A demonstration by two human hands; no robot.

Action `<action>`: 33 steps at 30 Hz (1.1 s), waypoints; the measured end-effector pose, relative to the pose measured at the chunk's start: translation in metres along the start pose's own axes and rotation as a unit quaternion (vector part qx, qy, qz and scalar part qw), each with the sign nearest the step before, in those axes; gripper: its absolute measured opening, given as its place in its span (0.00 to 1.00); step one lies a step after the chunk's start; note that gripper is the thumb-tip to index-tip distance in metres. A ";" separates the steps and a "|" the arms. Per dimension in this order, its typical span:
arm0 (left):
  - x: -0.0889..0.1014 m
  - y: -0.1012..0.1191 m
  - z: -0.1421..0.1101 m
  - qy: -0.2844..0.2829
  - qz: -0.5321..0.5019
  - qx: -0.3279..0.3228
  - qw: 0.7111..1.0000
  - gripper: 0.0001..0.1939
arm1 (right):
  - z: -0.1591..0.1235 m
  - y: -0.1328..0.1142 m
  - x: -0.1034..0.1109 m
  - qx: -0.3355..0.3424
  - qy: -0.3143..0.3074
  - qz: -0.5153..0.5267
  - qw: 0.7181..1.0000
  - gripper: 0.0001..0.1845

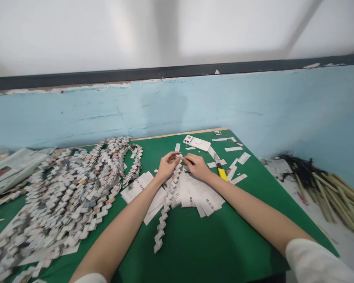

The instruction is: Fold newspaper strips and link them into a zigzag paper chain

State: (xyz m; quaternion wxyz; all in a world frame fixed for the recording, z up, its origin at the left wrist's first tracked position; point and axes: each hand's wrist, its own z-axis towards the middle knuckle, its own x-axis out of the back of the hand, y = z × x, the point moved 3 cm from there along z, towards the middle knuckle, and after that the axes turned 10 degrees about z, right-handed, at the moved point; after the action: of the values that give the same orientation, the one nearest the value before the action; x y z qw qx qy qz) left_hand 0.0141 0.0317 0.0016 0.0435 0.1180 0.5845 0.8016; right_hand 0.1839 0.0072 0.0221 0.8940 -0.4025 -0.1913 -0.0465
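A zigzag chain of folded newspaper strips (pixel 162 220) runs up the middle of the table to my hands. My left hand (pixel 168 165) is closed around its upper end, thumb and fingers pinching it. Close on its right, my right hand (pixel 197 165) is closed with fingertips pressed together at the same end of the chain. Whether a separate small strip is between those fingertips is too small to tell. Under the chain and my wrists lie printed newspaper pieces (pixel 208 196), fanned out, with more sheets (pixel 147 184) on the left.
A large heap of folded-paper chain (pixel 85 188) covers the table's left side. Beyond my hands lie a white phone (pixel 197 143), a yellow utility knife (pixel 222 171) and loose paper strips (pixel 233 149). The green table (pixel 206 247) meets a blue wall; bamboo sticks (pixel 339 196) lie on the floor at right.
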 end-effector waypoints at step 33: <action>0.000 0.005 -0.012 0.096 0.180 -0.068 0.977 0.10 | 0.001 0.007 0.007 0.028 -0.099 -0.027 0.994 0.19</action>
State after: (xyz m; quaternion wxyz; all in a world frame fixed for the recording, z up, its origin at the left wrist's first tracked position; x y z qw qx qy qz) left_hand 0.0117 0.0193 0.0028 -0.1500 0.1410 0.4990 0.8418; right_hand 0.1920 0.0133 0.0200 0.8800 -0.3744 -0.2910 -0.0252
